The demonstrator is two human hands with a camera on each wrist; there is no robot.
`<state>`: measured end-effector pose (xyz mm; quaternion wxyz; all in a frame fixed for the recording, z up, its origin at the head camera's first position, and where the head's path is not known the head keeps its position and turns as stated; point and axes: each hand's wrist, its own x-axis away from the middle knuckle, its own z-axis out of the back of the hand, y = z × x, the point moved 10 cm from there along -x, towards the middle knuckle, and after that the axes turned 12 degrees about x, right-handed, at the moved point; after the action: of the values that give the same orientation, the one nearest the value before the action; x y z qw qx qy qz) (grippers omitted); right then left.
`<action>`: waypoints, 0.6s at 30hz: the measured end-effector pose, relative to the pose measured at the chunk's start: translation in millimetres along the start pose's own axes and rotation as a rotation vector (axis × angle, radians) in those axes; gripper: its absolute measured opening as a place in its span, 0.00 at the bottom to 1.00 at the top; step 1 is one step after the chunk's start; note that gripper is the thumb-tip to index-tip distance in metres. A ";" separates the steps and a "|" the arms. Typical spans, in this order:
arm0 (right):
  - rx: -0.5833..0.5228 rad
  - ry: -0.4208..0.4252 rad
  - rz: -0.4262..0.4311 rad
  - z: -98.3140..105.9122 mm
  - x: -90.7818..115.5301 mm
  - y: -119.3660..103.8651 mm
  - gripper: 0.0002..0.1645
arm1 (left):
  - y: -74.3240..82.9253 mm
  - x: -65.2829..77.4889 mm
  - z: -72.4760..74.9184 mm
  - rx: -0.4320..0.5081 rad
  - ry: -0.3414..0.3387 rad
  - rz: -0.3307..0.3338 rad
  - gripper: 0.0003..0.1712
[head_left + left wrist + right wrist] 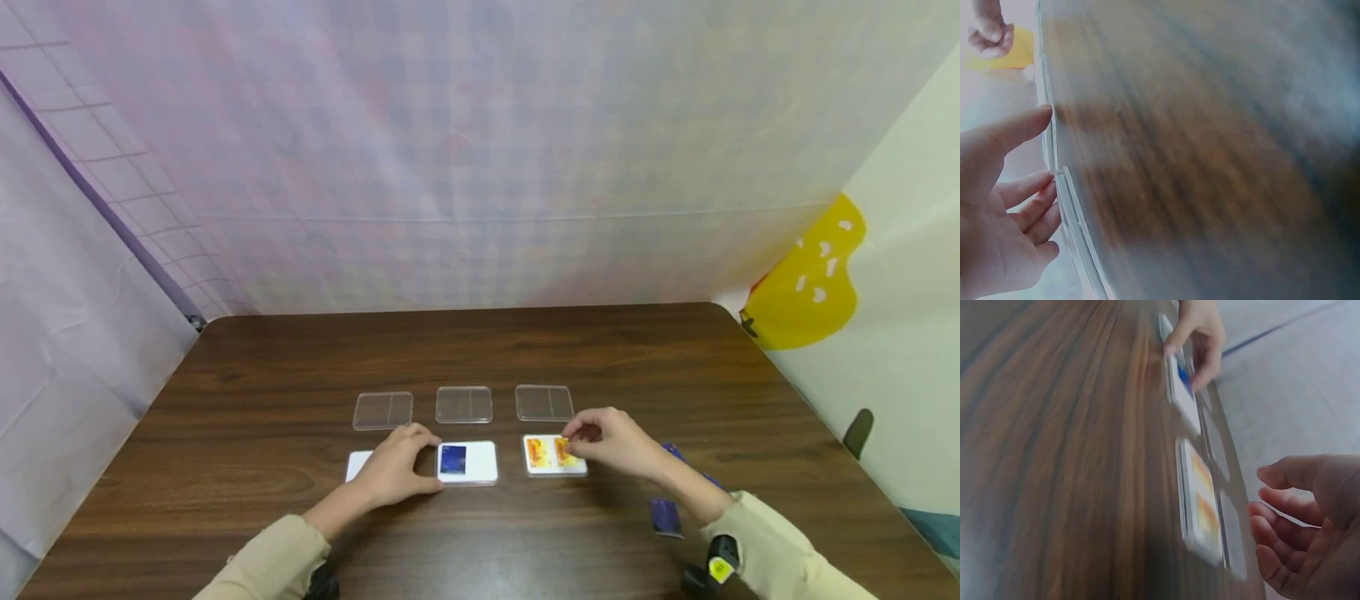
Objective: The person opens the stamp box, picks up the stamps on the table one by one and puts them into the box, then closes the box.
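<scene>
My left hand [395,468] spans the left end of the middle white flat case [480,463], thumb and forefinger at its near and far edges. A dark blue square card [453,460] lies on that case's left half. My right hand [611,442] hovers at the right end of another white case [531,472], which bears two orange-and-yellow squares [538,452]. In the right wrist view its thumb and loosely bent fingers [1272,519] stand apart with nothing between them. Partly hidden behind my left hand is a third white case [356,464].
Three clear, shallow plastic lids [382,411] lie in a row behind the cases on the brown wooden table [247,375]. Several dark blue packets [666,517] lie beside and under my right forearm. A pale curtain [450,167] hangs behind the table.
</scene>
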<state>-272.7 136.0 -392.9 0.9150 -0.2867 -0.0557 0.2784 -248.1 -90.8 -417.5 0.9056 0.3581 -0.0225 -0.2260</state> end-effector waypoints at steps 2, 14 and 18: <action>0.017 -0.021 -0.010 3.6 10.5 7.0 0.08 | -0.7 -0.3 0.0 -0.005 0.000 0.003 0.31; 0.237 -0.073 -0.012 14.9 75.2 45.4 0.17 | 0.4 -1.2 -0.6 -0.006 -0.002 0.002 0.31; 0.284 -0.065 -0.010 18.7 90.6 52.7 0.18 | 0.0 -1.1 -0.6 -0.004 -0.002 0.000 0.31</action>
<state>-226.8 230.2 -411.8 0.9455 -0.1447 -0.0468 0.2880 -249.0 -89.9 -417.8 0.9064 0.3559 -0.0229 -0.2264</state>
